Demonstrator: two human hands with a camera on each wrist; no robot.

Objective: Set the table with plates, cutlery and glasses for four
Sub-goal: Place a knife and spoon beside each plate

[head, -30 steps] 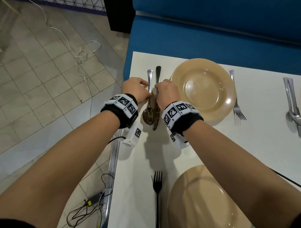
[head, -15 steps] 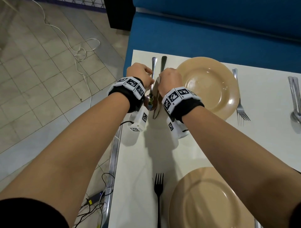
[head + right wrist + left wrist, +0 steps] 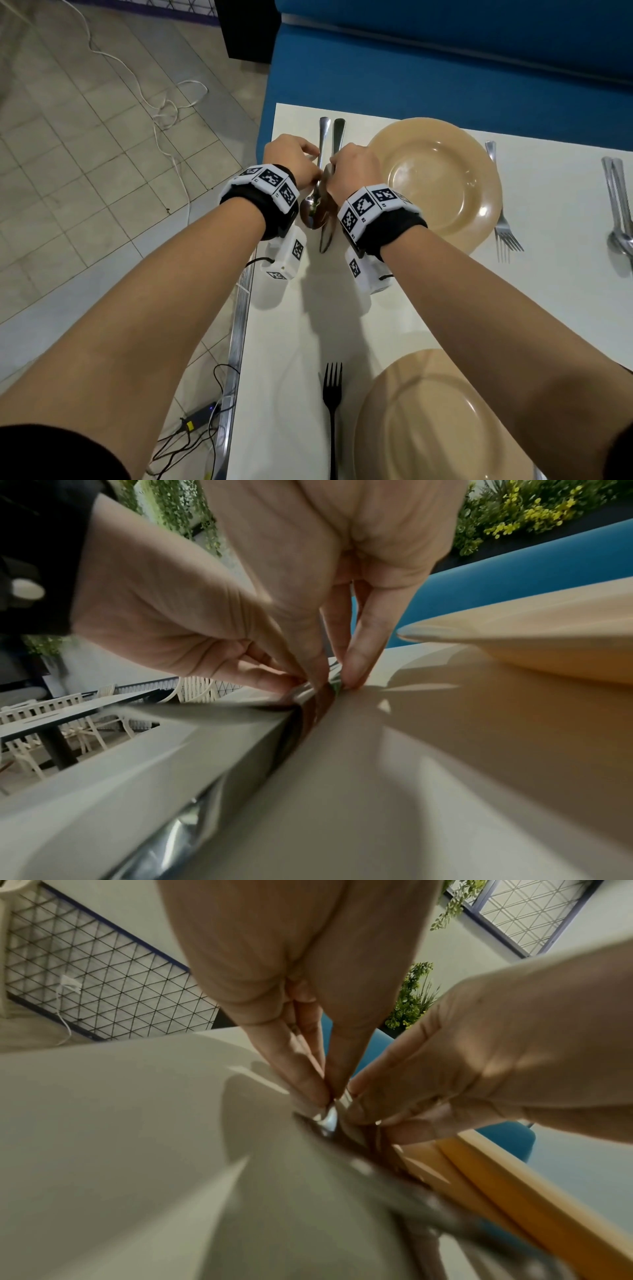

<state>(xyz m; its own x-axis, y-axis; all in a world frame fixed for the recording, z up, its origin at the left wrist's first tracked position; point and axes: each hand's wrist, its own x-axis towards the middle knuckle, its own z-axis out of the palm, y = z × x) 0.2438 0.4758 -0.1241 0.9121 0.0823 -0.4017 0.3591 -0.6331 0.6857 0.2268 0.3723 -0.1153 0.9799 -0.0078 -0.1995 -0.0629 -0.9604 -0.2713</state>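
A steel spoon [image 3: 312, 211] and a knife [image 3: 338, 133] lie side by side on the white table [image 3: 301, 329], left of the far tan plate [image 3: 442, 181]. My left hand [image 3: 295, 160] pinches the spoon's handle; close up, its fingertips [image 3: 316, 1096] meet on the spoon's neck [image 3: 329, 1119]. My right hand [image 3: 353, 168] pinches the knife, and its fingertips [image 3: 354, 674] press at the knife [image 3: 310, 715]. Both handles point at the far table edge. A near tan plate [image 3: 431, 425] has a black fork [image 3: 333, 394] on its left.
A silver fork [image 3: 503, 219] lies right of the far plate, and more cutlery [image 3: 619, 212] sits at the right border. A blue bench [image 3: 428, 68] runs behind the table. The table's left edge [image 3: 239, 325] drops to a tiled floor with cables [image 3: 164, 113].
Both hands slid the spoon and knife away from me, toward the far table edge, until the handle tips drew level with the far plate's rim. Little has moved in the last half second.
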